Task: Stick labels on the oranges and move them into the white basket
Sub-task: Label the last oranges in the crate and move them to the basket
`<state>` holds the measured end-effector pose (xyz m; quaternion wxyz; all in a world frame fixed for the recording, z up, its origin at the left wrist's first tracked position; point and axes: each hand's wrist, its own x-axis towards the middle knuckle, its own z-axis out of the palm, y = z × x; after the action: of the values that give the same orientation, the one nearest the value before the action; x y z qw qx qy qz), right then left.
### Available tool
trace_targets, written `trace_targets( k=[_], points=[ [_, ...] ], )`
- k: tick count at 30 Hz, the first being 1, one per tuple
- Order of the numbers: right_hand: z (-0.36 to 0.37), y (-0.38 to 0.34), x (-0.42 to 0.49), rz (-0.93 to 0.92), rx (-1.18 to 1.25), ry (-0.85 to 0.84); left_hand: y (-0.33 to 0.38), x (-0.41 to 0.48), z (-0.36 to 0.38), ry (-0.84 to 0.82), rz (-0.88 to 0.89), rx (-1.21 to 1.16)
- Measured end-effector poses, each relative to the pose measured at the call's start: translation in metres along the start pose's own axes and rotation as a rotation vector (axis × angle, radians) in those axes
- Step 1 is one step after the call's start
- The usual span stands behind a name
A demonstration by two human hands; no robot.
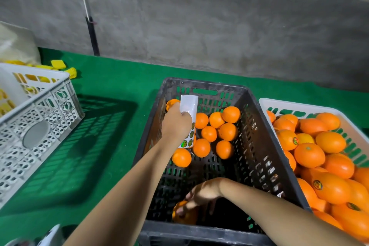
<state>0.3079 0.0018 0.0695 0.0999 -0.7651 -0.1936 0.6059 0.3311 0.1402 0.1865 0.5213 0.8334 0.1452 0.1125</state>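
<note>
Green felt point(119, 78) carries a black crate point(257, 132); inside, left hand point(176, 124) pinches a label sheet point(189, 118) of round stickers, right hand point(201, 195) grips an orange point(184, 213).

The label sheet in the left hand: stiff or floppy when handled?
Probably floppy: the label sheet curves over where the left hand grips it mid-length. Likely very light, since one hand holds it aloft. Its glossy backing may be slippery.

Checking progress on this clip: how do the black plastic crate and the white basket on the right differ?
The black plastic crate is dark, deep and mostly emptied; the white basket on the right is piled high. Basket oranges show labels; crate oranges show none. Both are slotted and sit on green felt.
</note>
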Motion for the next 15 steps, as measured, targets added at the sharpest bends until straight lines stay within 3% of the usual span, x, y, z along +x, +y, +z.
trace_targets(
  k=[10, 12, 15],
  points=[
    [-0.001, -0.003, 0.008, 0.036, 0.108, 0.009, 0.000, -0.001, 0.000, 0.009, 0.006, 0.024],
    [-0.009, -0.005, 0.003, 0.067, 0.115, 0.087, -0.002, -0.001, 0.000, 0.030, -0.002, 0.037],
    [-0.037, -0.002, -0.016, 0.053, 0.329, 0.331, -0.001, 0.000, -0.001, 0.102, -0.016, 0.035]
  ],
)
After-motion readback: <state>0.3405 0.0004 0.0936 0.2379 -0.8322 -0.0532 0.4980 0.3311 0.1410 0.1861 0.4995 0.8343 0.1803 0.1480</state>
